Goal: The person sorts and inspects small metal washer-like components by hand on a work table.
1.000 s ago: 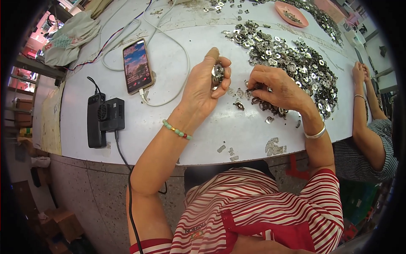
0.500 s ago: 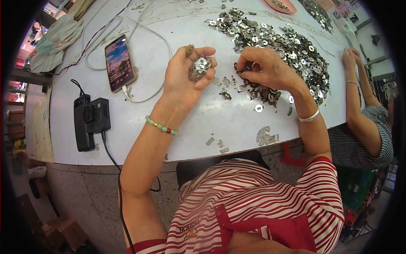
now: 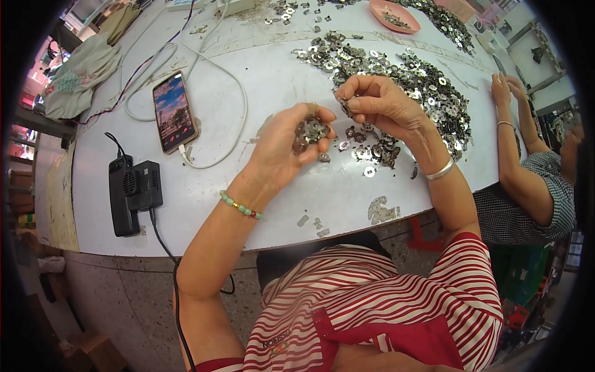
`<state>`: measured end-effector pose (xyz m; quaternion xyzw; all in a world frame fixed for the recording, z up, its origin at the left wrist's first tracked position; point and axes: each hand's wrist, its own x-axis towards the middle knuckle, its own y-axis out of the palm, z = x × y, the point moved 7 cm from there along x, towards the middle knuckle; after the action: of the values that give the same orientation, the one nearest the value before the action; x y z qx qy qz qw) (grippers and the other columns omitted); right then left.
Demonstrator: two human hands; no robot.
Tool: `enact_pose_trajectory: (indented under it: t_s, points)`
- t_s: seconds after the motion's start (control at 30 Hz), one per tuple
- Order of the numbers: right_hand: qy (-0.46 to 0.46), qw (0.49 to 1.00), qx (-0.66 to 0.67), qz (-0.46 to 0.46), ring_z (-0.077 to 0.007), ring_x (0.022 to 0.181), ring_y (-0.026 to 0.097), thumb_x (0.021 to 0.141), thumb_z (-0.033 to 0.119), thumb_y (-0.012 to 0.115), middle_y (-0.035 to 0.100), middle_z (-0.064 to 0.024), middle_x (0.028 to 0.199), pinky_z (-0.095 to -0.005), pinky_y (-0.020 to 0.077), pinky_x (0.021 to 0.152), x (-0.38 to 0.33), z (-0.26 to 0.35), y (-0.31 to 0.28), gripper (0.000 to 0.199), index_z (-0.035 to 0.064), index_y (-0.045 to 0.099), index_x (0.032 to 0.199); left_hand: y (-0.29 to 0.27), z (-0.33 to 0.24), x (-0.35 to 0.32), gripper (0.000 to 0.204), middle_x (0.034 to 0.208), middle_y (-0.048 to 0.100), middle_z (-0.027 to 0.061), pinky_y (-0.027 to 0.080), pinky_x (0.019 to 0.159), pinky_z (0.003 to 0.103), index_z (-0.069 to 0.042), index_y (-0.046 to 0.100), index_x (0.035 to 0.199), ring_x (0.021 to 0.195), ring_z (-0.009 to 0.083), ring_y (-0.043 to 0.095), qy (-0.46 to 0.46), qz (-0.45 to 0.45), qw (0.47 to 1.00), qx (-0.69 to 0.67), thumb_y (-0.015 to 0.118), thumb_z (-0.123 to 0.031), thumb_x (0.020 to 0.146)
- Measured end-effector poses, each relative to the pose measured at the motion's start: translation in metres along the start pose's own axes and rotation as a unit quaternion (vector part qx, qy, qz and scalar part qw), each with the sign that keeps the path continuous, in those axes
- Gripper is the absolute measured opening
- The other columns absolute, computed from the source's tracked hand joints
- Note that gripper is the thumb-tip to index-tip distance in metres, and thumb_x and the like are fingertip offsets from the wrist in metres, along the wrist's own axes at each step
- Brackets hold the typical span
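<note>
My left hand is cupped around a cluster of small metal pieces, shiny and dark, with its fingers curled over them. My right hand pinches a small dark metal piece between thumb and fingertips, a little above the table. Below and beside it lie several loose pieces, some dark and some silvery, among them a flat silver one. Behind my right hand spreads a large pile of flat, slotted metal pieces. Their exact kind is hard to make out.
A phone with a white cable lies left of my left hand. Nearer the left edge is a black device with a cord. A pink dish stands beyond the pile. Another person's hands rest at the right.
My left hand has moved down and to the right, its fingers curling further over the pieces. My right hand has risen from the loose pieces and moved slightly left with one pinched.
</note>
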<state>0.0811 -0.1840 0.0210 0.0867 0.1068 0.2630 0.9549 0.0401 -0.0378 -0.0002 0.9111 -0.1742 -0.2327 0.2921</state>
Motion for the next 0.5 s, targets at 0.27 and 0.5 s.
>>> enact_pose_trajectory:
  t_s: [0.27,0.5]
  points:
    - [0.026,0.992,0.115,0.042,-0.0071,0.065,0.057,0.080,0.005,0.069,0.061,-0.0018,0.082,-0.0168,0.0497,0.061,0.004,-0.010,0.015,0.018,0.0015,0.062,0.095,0.011,0.009,0.001,0.031,0.077,0.058,0.0154,0.032,0.034,0.018,0.004,0.055,0.091,0.054,0.0142,0.056,-0.029,0.041,0.998,0.024,0.036,-0.021,0.096]
    - [0.042,0.986,0.161,0.019,-0.0082,0.067,0.058,0.082,0.005,0.066,0.061,-0.0030,0.082,-0.0174,0.0508,0.064,0.004,-0.015,0.016,0.016,-0.0011,0.060,0.096,0.011,0.008,0.000,0.032,0.076,0.058,0.0158,0.030,0.032,0.018,0.004,0.055,0.088,0.053,0.0145,0.055,-0.039,0.032,0.998,0.026,0.037,-0.021,0.096]
